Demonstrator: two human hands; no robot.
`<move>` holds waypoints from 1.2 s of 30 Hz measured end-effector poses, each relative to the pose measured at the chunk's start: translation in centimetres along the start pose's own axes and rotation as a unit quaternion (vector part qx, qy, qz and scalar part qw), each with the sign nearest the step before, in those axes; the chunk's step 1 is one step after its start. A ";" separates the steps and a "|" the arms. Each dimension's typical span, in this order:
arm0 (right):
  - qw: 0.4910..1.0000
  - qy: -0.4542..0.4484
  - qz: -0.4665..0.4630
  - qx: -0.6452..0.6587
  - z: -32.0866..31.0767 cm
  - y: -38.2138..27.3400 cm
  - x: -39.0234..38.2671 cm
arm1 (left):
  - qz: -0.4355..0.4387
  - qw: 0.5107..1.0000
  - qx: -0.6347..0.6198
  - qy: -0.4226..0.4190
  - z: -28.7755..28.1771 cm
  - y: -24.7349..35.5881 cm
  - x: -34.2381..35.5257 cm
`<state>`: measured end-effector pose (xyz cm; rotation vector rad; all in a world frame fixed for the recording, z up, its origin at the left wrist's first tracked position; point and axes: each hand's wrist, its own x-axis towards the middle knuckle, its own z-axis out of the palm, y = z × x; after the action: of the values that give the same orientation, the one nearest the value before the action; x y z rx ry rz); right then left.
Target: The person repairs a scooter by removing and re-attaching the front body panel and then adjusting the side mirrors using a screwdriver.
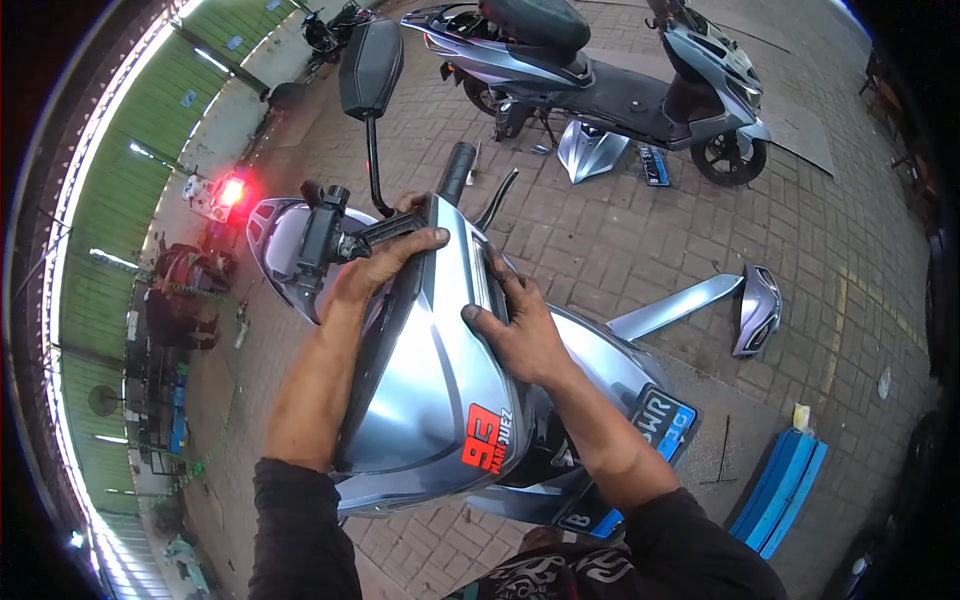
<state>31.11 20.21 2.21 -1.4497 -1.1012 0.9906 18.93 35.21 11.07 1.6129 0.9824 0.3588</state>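
Both my hands are on the silver handlebar cover (pixel 452 290) at the front of a grey scooter. My left hand (pixel 395 255) is closed round its left edge, thumb pressed on top and the other fingers partly hidden. My right hand (pixel 525 335) grips the opposite side, thumb on the silver face and fingers curled over the edge. Beyond them stick out a black handlebar grip (pixel 457 172), a brake lever (pixel 498 200) and a mirror (pixel 371 72). A black phone holder (pixel 322 235) sits left of my left hand. The silver front panel (pixel 400 385) lies below the cover.
A second grey scooter (pixel 625 92) stands at the far side, a loose silver panel (pixel 590 152) beside it. On the paving at right lie a long silver trim piece (pixel 678 307), a lamp part (pixel 759 310), a T-handle wrench (pixel 722 452) and a blue toolbox (pixel 782 490).
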 end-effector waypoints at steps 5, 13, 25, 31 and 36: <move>1.000 -0.006 -0.021 0.008 0.9 1.4 0.2 | 0.076 0.997 0.025 0.000 -0.3 -0.1 0.0; 0.999 0.051 -0.001 0.010 1.2 1.2 -0.5 | 0.039 0.999 0.006 -0.034 1.1 1.2 -0.7; 0.989 0.097 -0.079 0.074 1.9 1.6 -0.2 | 0.077 0.860 0.490 0.120 2.8 -1.0 -19.0; 0.991 0.091 -0.074 0.070 2.0 2.4 -0.4 | 0.021 0.871 0.479 0.110 3.5 -1.1 -19.5; 0.986 0.093 -0.140 -0.005 1.9 2.7 0.0 | 0.009 0.865 0.495 0.078 3.9 -0.3 -16.5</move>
<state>29.61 20.55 -0.70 -1.3216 -1.1358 0.6405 11.58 20.22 14.05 2.5423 1.3915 -0.0474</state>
